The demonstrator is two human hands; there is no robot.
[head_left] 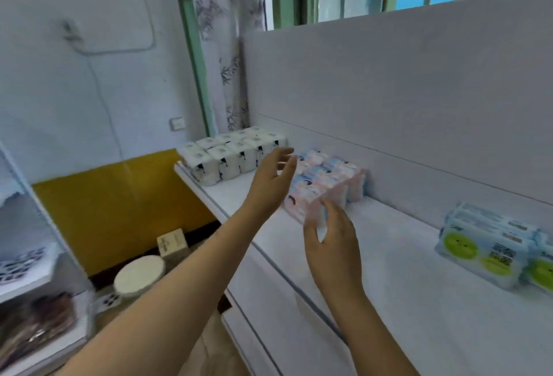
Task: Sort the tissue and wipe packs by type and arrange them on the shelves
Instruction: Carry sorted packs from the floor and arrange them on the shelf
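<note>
Both hands hover with fingers spread and relaxed around the pink-and-blue tissue packs (324, 184) on the white shelf (404, 271); the left hand (270, 184) hides their left edge, the right hand (330, 244) their near corner. White packs (235, 152) sit at the shelf's far end. Green-dotted wipe packs (490, 248) are cut off at the right edge, print blurred.

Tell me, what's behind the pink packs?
Behind the pink packs is the shelf's plain white back panel. The bottom strip of the panel right behind them is hidden by the packs.
</note>
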